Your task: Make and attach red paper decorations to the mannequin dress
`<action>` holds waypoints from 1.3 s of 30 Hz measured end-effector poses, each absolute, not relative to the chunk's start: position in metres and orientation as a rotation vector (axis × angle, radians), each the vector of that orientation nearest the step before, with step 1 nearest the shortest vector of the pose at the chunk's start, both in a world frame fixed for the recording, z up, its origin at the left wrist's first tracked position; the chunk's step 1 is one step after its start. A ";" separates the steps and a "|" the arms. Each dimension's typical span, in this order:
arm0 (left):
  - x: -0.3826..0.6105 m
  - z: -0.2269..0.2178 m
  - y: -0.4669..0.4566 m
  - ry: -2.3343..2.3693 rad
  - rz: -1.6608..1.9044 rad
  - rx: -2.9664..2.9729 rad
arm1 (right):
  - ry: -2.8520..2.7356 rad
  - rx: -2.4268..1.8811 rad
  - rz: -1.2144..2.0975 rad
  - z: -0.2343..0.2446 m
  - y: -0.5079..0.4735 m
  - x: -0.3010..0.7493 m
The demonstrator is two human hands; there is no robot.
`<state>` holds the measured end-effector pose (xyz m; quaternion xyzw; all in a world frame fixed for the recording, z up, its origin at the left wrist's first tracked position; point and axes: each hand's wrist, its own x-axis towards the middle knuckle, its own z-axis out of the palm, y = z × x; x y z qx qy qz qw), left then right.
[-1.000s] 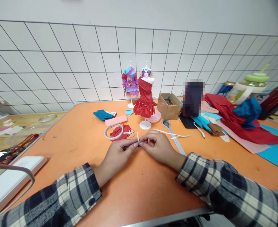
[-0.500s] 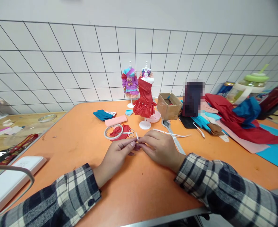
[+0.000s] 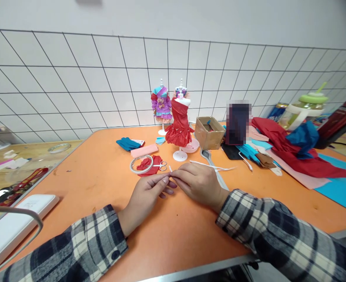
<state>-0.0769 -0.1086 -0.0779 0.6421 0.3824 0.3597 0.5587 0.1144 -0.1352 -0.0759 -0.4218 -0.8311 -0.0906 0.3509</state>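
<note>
Fingertips of my left hand (image 3: 147, 196) and my right hand (image 3: 199, 183) meet above the table, both pinched on a small white strip (image 3: 170, 169). Only its narrow tip shows; the rest is hidden by my fingers. Just beyond them lie small scissors (image 3: 162, 166), a tape roll (image 3: 131, 166) and a crumpled piece of red paper (image 3: 154, 169). A mini dress form in a red one-shoulder dress (image 3: 180, 117) stands behind, upright on its white base (image 3: 180, 156).
Another dress form wears a purple dress (image 3: 162, 107). A cardboard box (image 3: 209, 137), a blurred dark upright object (image 3: 238, 124) and red paper (image 3: 302, 156) are to the right. A white power bank (image 3: 22, 219) lies at left. Thin white strips (image 3: 208, 165) lie past my right hand.
The camera view has shifted slightly. Less of the white strip's tip shows between my fingers, and the lower fingers of my left hand have spread a little.
</note>
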 end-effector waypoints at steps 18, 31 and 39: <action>-0.071 -0.079 -0.106 1.030 0.940 1.759 | -1.555 -1.170 0.677 -0.081 -0.127 0.099; -0.065 -0.070 -0.110 1.126 0.922 1.623 | -1.526 -1.232 0.600 -0.083 -0.131 0.092; -0.062 -0.071 -0.110 1.125 0.916 1.627 | -1.579 -1.305 0.490 -0.084 -0.130 0.092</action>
